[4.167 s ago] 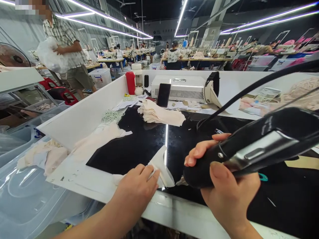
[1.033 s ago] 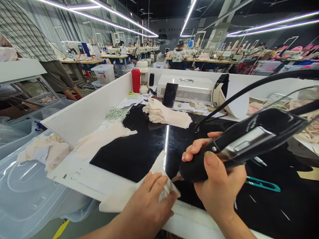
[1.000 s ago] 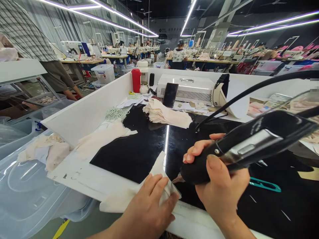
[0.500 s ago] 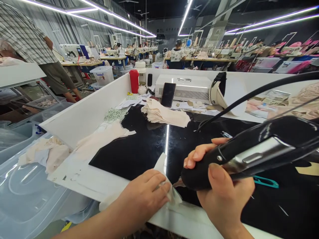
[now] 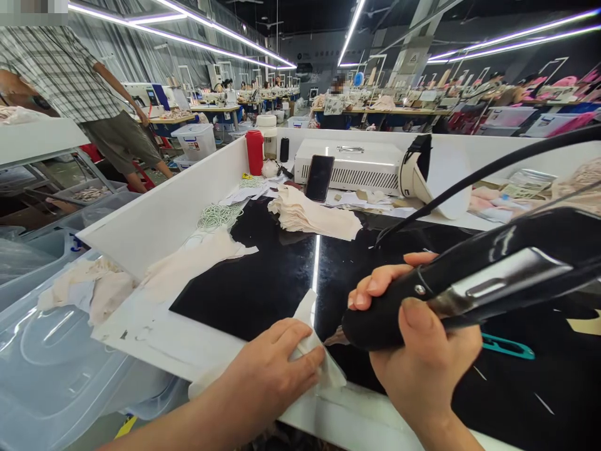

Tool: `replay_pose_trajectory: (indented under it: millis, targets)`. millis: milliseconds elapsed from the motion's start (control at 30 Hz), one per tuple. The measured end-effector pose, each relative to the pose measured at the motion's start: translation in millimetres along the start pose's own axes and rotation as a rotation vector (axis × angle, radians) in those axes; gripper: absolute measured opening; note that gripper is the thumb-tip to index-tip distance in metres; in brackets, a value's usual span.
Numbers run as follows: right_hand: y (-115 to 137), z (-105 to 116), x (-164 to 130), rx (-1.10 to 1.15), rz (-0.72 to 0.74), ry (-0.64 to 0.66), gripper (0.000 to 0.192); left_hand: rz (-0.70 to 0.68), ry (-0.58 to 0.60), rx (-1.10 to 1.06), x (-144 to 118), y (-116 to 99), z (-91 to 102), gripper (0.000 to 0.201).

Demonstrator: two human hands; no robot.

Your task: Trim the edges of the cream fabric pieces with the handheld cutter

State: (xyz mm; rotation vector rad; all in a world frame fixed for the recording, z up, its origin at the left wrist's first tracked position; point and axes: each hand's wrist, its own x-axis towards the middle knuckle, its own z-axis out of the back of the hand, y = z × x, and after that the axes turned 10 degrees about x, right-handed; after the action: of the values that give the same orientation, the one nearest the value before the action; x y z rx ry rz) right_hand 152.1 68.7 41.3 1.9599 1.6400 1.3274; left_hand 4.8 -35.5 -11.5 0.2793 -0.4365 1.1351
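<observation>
My left hand (image 5: 277,360) is closed on a small cream fabric piece (image 5: 334,369) at the table's front edge, fingers and thumb pinching it. One pointed end of the fabric stands up above the fingers; the rest lies along the edge. Wrapped in my right hand (image 5: 422,351) is a black handheld power tool (image 5: 498,269) with a silver lever on its side and a cable behind. Its narrow metal tip (image 5: 337,338) points left, close beside the fabric; whether they touch I cannot tell. Under both lies a glossy black work surface (image 5: 263,294).
A stack of cream fabric pieces (image 5: 314,213) lies ahead, near a phone (image 5: 320,178) and a white vented box (image 5: 350,164). Green cord (image 5: 220,216) and more fabric (image 5: 188,263) are left. A teal cutter (image 5: 509,346) lies right. A person in a checked shirt (image 5: 61,75) stands far left.
My hands keep their holds on the fabric and the tool, with only a slight shift. The person at the left has straightened up from a stoop.
</observation>
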Motion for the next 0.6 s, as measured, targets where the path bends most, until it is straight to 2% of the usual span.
replay_pose_trajectory:
  millis: [233, 400, 533, 600]
  targets:
    - [-7.2, -2.1, 2.0, -0.020, -0.010, 0.033, 0.031, 0.011, -0.042, -0.003, 0.8, 0.3, -1.2, 0.020]
    - [-6.9, -6.9, 4.4, -0.004, -0.005, -0.011, 0.030, 0.012, -0.029, -0.005, 0.6, -0.1, -1.9, 0.019]
    - [-6.8, -8.3, 2.2, 0.001, -0.009, 0.008, 0.035, 0.016, -0.033, 0.011, -4.6, -7.3, -5.2, 0.017]
    - [-6.1, -7.6, 0.8, -0.016, -0.018, 0.024, 0.032, 0.018, -0.017, 0.036, -9.0, -13.8, -7.1, 0.024]
